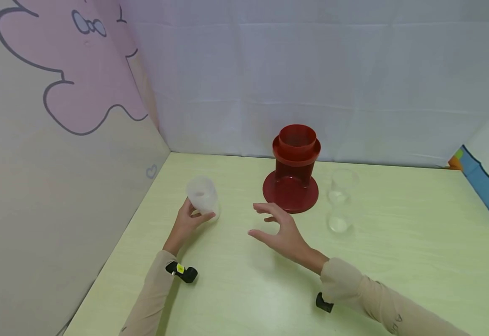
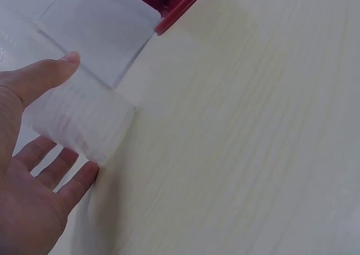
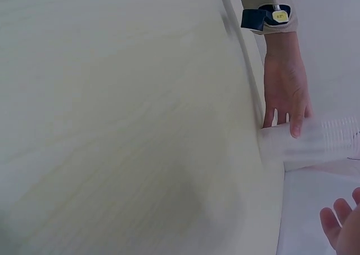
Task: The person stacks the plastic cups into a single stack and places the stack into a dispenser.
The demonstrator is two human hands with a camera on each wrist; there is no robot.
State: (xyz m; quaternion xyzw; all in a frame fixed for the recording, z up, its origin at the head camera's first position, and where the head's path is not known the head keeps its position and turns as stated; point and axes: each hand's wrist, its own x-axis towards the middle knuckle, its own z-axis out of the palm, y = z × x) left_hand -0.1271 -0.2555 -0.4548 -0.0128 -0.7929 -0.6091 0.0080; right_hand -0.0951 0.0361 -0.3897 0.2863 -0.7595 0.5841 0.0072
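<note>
My left hand (image 1: 188,224) holds a translucent white plastic cup (image 1: 202,195) low down, thumb on one side and fingers on the other. The cup stands upright on the table at the left. Closely spaced rings run around its wall (image 2: 79,117) in the left wrist view. Over the middle of the table, my right hand (image 1: 284,235) is held with thumb and fingers spread apart and nothing between them. In the right wrist view only its fingertips (image 3: 340,221) show, at the lower right corner. The red plastic stand (image 1: 291,189) is beyond this hand.
That red stand has a round base and a red cup-like piece (image 1: 297,140) on top. Right of it stands a clear, narrow-waisted plastic piece (image 1: 339,200). A pale curtain (image 1: 311,79) closes off the table's (image 1: 412,242) back edge, and a printed wall (image 1: 80,177) borders its left.
</note>
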